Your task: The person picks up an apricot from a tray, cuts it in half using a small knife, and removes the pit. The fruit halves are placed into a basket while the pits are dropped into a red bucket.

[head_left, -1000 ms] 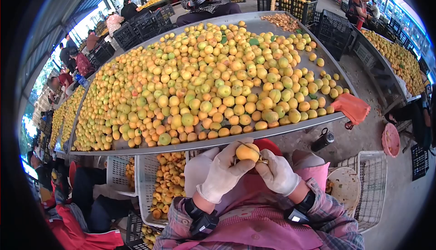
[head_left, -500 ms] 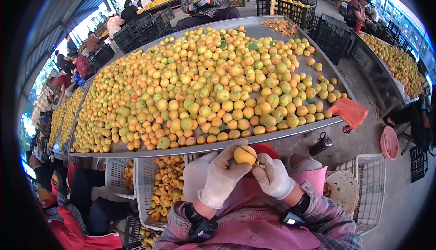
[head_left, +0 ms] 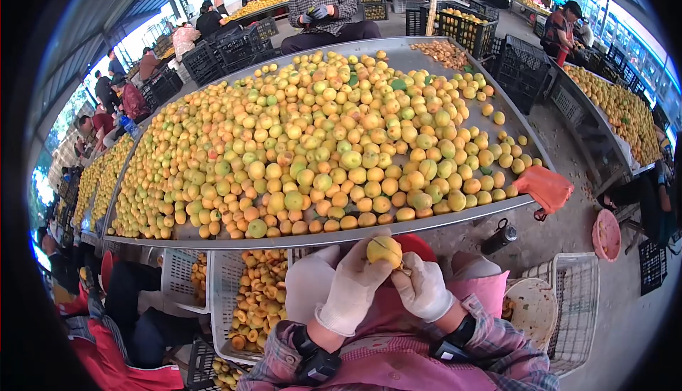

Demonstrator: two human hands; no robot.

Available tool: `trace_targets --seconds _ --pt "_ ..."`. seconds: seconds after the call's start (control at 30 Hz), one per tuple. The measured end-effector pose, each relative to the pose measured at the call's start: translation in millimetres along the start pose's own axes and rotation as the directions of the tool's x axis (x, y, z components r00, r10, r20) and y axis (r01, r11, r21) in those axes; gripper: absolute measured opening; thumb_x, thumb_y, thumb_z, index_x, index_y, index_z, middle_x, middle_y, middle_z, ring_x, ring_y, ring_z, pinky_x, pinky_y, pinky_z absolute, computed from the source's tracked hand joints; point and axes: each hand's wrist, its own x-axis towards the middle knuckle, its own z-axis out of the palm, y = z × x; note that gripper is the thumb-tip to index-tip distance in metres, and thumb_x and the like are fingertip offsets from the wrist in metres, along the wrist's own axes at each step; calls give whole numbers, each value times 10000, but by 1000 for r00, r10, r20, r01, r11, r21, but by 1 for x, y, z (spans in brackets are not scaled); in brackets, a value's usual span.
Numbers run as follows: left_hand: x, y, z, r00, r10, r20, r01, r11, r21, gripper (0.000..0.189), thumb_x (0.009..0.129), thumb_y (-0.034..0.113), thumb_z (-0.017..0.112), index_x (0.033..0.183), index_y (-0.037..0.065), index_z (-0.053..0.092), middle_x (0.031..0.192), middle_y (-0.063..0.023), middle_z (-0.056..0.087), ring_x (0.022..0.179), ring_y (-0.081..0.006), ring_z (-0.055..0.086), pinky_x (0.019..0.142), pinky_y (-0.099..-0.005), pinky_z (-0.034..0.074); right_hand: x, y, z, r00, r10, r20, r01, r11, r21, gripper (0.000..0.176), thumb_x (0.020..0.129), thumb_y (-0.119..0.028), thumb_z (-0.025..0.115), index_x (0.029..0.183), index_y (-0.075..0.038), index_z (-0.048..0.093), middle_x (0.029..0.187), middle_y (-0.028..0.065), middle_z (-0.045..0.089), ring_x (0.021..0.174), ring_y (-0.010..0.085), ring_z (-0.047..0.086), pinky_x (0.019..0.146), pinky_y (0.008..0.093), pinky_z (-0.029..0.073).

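My left hand, in a white glove, is closed around a yellow apricot that shows a dark line across its skin. My right hand, gloved too, is pinched at the fruit's lower right side on a small tool, of which only a bit of metal shows. Both hands are over my lap, just below the near edge of a metal table heaped with yellow and orange apricots.
White crates with halved fruit are at my left. At my right are a bucket, a white crate, a black bottle and a pink basket. An orange cloth hangs on the table corner. Other people sit around.
The apricot has turned in my left hand, and a dark line now shows on its upper side. My right hand has shifted slightly along the fruit. The view has moved a little.
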Motion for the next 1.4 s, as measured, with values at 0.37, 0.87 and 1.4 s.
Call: trace_targets --seconds 0.37,0.87,1.4 --pt "4 21 1 955 272 116 -290 785 548 514 806 275 775 1188 6 560 953 -95 644 837 -172 617 759 -296 504 1 7 0 998 -63 -30 58 988 -146 237 894 -183 610 1040 -39 492 667 131 584 601 376 597 521 443 465" --pt "10 13 -11 925 329 191 -349 534 770 516 738 261 790 1147 54 553 888 -158 655 812 -322 659 698 -380 529 -3 7 6 999 14 39 -11 997 -80 421 880 -173 617 1236 -35 440 725 143 604 609 361 609 534 434 486" --pt "11 -28 -29 996 64 55 -84 675 733 561 800 511 680 1037 10 600 955 -201 655 884 -377 640 753 -443 515 21 -1 -3 774 300 557 -580 691 433 744 792 24 673 1427 -173 339 1126 59 566 497 76 524 401 214 429"
